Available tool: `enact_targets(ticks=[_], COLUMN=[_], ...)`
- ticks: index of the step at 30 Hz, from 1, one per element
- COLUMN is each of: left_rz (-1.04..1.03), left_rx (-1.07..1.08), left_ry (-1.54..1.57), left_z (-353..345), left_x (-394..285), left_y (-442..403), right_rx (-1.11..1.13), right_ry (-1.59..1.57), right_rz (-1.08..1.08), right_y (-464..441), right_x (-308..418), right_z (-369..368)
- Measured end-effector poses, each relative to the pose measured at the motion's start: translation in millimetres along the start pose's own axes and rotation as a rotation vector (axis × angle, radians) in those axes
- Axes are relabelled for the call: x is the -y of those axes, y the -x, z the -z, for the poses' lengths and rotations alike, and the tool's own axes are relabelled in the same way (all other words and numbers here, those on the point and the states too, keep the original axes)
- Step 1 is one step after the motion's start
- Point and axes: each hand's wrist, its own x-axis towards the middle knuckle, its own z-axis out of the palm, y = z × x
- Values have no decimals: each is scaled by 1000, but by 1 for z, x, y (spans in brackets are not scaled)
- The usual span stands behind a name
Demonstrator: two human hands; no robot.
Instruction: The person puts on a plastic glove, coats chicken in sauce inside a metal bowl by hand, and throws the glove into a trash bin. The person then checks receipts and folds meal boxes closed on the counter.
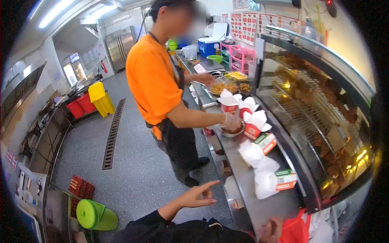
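My left hand (198,196) is raised in front of the steel counter (249,192), index finger stretched out, with nothing in it. Low in the view, my right hand (271,230) hangs near the counter's front corner, beside a red plastic bag (293,229); its fingers are partly curled and what they hold, if anything, I cannot make out. Open red and white food boxes (255,123) stand in a row along the counter. Nearest to my hands, two boxes (269,180) lie tipped with their white flaps spread. A co-worker's gloved hand (234,121) reaches into a metal bowl (235,133).
A co-worker in an orange shirt (152,81) stands at the counter's left side. A glass heated cabinet (316,121) borders the counter on the right. Trays of food (224,88) sit farther back. A green lidded bin (95,214) and red crates (81,187) stand on the floor.
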Motion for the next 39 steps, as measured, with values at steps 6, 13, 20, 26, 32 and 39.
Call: enact_targets(ticks=[6,13,20,26,32,39], left_rz=[142,-143,176,662,1126,649], left_rx=[-232,-528,-989,-1382,-1196,-435], left_ry=[-172,-398,-130,-244,195,-124], left_z=[187,447,743,916,1002,1138], left_x=[43,66,229,470,548,612], left_y=[157,162,80,279,268,-240], right_rx=[585,1530,1589,1429,962,29], right_ry=[-19,319,141,-142,-527,-279], right_rz=[-67,84,77,-33,-356,-353], right_y=[-31,-37,-139,-249,-330,-465], right_x=[86,87,159,212,255,271], right_z=[-227,-469,-689,-844,-917,-954])
